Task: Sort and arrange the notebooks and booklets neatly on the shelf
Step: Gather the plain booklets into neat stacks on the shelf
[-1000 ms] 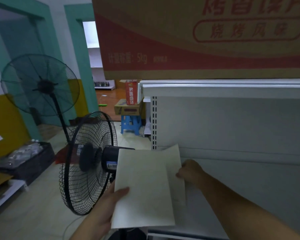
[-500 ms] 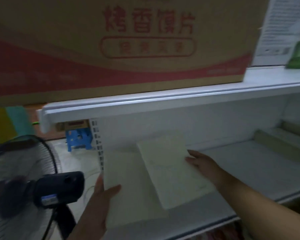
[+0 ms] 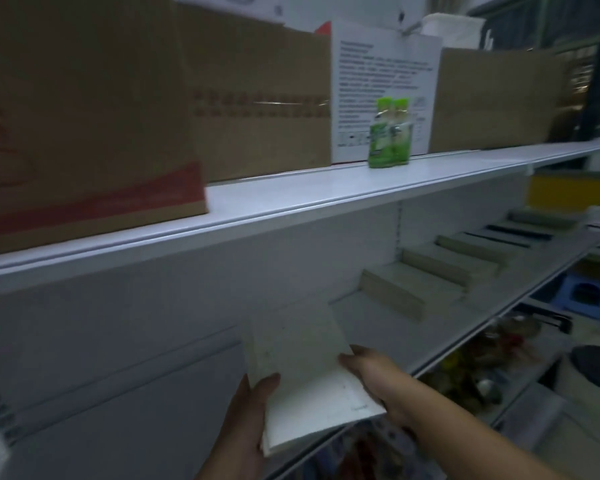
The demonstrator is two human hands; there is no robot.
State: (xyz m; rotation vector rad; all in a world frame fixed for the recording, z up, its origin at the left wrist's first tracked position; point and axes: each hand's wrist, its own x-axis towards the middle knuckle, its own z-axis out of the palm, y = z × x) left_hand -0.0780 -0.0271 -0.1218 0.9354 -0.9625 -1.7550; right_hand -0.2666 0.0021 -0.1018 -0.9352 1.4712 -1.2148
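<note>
Two pale booklets (image 3: 302, 375) lie stacked over the front edge of the white middle shelf (image 3: 471, 306). My left hand (image 3: 250, 410) grips their left side, thumb on the top cover. My right hand (image 3: 371, 372) holds their right edge with its fingertips. Further right along the same shelf, several beige booklet stacks (image 3: 392, 296) stand in a stepped row, and beyond them lie darker notebooks (image 3: 510, 233). The image is blurred.
The upper shelf (image 3: 326, 188) carries cardboard boxes (image 3: 84, 116), a white printed box (image 3: 378, 95) and green bottles (image 3: 390, 133). Below the middle shelf sit mixed goods (image 3: 471, 368). A blue stool (image 3: 589, 296) stands on the floor at the right.
My view has swung right, away from the fans and along the shelf. The two booklets, spread apart before, now lie stacked together between my hands, further right on the shelf.
</note>
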